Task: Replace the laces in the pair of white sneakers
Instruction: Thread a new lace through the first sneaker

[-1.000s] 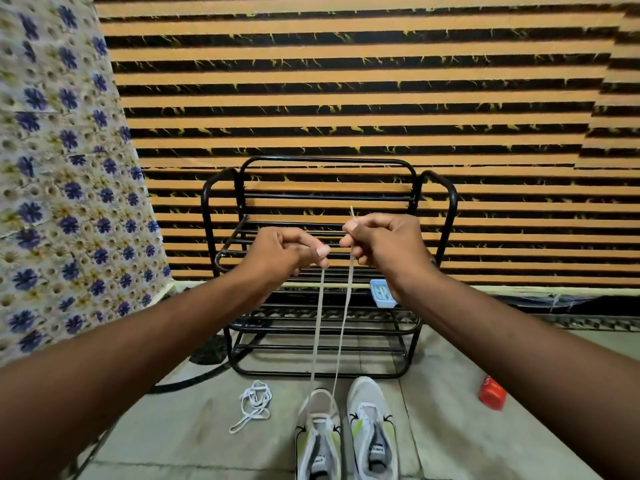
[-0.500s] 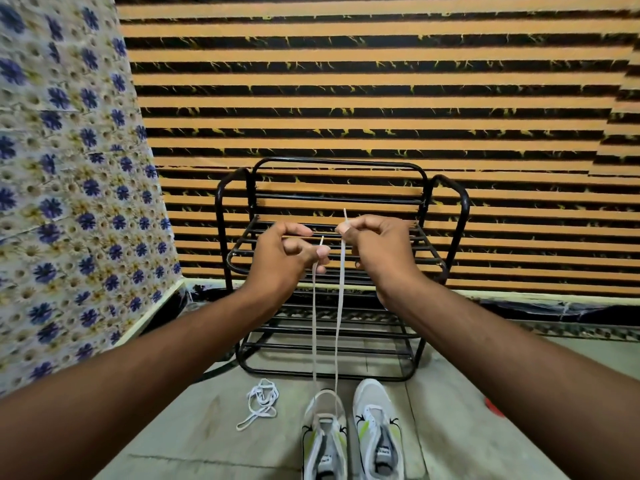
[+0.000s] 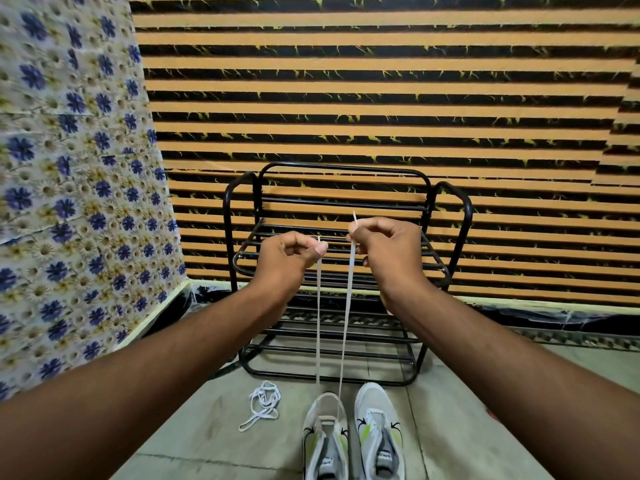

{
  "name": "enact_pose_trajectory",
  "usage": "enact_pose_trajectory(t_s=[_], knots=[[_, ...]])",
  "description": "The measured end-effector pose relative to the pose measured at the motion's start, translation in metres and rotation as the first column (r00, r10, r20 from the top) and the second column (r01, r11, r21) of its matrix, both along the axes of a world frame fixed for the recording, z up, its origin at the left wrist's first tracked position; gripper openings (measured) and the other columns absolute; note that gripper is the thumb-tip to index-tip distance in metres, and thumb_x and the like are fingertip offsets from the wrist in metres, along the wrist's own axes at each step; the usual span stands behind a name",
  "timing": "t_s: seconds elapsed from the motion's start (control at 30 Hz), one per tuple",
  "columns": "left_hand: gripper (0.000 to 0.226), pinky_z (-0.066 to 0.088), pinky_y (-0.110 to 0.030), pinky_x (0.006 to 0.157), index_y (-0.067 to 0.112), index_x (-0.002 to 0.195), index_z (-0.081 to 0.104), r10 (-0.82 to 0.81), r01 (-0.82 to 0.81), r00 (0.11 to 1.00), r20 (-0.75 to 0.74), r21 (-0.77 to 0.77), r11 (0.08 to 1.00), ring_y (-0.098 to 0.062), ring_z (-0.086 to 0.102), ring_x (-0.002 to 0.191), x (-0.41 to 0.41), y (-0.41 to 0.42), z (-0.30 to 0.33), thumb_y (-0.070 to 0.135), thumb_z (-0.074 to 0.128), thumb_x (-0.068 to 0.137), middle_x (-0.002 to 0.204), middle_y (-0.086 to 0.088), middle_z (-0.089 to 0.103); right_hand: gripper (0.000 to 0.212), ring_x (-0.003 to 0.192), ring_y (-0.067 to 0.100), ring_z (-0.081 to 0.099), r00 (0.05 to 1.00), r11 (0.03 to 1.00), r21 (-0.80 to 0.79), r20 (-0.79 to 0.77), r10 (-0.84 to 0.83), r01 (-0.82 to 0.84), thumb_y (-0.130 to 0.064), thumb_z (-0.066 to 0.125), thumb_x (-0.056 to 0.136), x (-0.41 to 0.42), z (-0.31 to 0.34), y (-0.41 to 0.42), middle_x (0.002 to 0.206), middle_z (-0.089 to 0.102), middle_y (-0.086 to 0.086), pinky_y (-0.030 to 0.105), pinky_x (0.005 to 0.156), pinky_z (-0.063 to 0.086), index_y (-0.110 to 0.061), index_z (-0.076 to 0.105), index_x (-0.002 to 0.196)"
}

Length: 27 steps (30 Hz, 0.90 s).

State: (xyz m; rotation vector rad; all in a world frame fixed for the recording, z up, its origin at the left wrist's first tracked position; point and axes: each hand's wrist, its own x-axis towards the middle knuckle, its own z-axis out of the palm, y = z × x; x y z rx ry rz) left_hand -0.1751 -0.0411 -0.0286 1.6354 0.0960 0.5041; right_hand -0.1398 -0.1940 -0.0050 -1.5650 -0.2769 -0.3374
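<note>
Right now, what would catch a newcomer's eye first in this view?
Two raised hands, left hand and right hand, each pinch one end of a white lace running down to the left sneaker. Behind stands a black rack against a striped orange wall; a loose lace lies on the floor.

Two sneakers are sitting side by side on the floor (image 3: 467,427), the left sneaker (image 3: 325,441) just beside the right sneaker (image 3: 379,431). A loose lace (image 3: 262,405) is lying on the floor to their left. Behind them a metal shoe rack (image 3: 346,271) is standing against the wall. The left hand (image 3: 289,259) and right hand (image 3: 389,252) are hovering above the left sneaker, each holding up one end of the lace (image 3: 346,323) running down into it.
</note>
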Motion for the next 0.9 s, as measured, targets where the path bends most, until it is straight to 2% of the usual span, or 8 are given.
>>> enact_pose_trajectory(t_s=[0.2, 0.33, 0.43, 0.57, 0.67, 0.9], knots=[[0.009, 0.047, -0.017, 0.063, 0.018, 0.084, 0.072, 0.003, -0.003, 1.0, 0.01, 0.015, 1.0, -0.008, 0.069, 0.085, -0.0003, -0.005, 0.0051, 0.019, 0.077, 0.092, 0.09, 0.0, 0.074, 0.013, 0.061, 0.011, 0.063, 0.999, 0.999, 0.009, 0.027, -0.036, 0.035, -0.023, 0.074, 0.09, 0.0012, -0.0012, -0.001, 0.075, 0.074, 0.006, 0.027, 0.06, 0.051, -0.017, 0.079, 0.08], [0.007, 0.047, -0.013, 0.059, 0.016, 0.086, 0.072, 0.001, -0.001, 1.0, 0.012, 0.007, 1.0, -0.006, 0.069, 0.085, 0.0, -0.0068, 0.0056, 0.019, 0.076, 0.092, 0.094, -0.002, 0.075, 0.008, 0.074, 0.013, 0.07, 0.997, 0.997, 0.04, 0.047, -0.063, 0.061, -0.021, 0.076, 0.088, 0.0006, -0.0011, 0.0, 0.076, 0.075, 0.0, 0.023, 0.067, 0.054, -0.017, 0.08, 0.083], [0.007, 0.047, -0.014, 0.061, 0.014, 0.089, 0.073, -0.003, 0.003, 1.0, 0.01, 0.007, 1.0, -0.007, 0.068, 0.086, 0.0002, -0.0073, 0.0057, 0.019, 0.076, 0.093, 0.1, -0.006, 0.076, 0.006, 0.077, 0.007, 0.07, 0.997, 0.997, 0.051, 0.036, -0.067, 0.065, -0.021, 0.077, 0.088, 0.0011, -0.0016, -0.0001, 0.078, 0.076, -0.005, 0.021, 0.07, 0.05, -0.018, 0.081, 0.084], [0.007, 0.048, -0.022, 0.063, 0.016, 0.088, 0.072, -0.014, 0.014, 1.0, 0.001, -0.005, 1.0, -0.012, 0.063, 0.083, 0.0004, -0.0066, 0.0038, 0.02, 0.075, 0.093, 0.098, -0.009, 0.074, 0.005, 0.09, 0.003, 0.069, 0.997, 0.996, 0.062, 0.021, -0.068, 0.067, -0.019, 0.076, 0.089, 0.0026, -0.0027, -0.0014, 0.086, 0.077, -0.009, 0.023, 0.078, 0.05, -0.019, 0.081, 0.087], [0.008, 0.046, -0.024, 0.064, 0.018, 0.086, 0.072, -0.031, 0.031, 1.0, 0.002, -0.013, 0.999, -0.014, 0.062, 0.084, 0.0007, -0.0066, 0.0024, 0.02, 0.075, 0.093, 0.099, -0.01, 0.073, 0.005, 0.091, 0.002, 0.069, 0.998, 0.996, 0.073, 0.021, -0.059, 0.058, -0.018, 0.076, 0.089, 0.0033, -0.0031, -0.0021, 0.088, 0.077, -0.008, 0.019, 0.076, 0.047, -0.017, 0.081, 0.088], [0.007, 0.046, -0.024, 0.065, 0.017, 0.087, 0.073, -0.034, 0.034, 0.999, 0.005, -0.02, 0.999, -0.012, 0.063, 0.085, 0.0004, -0.008, 0.0025, 0.02, 0.075, 0.093, 0.1, -0.008, 0.074, 0.005, 0.09, 0.004, 0.07, 0.998, 0.996, 0.073, 0.03, -0.05, 0.047, -0.019, 0.077, 0.088, 0.0037, -0.0038, -0.0009, 0.087, 0.077, -0.008, 0.021, 0.078, 0.05, -0.017, 0.081, 0.089]])
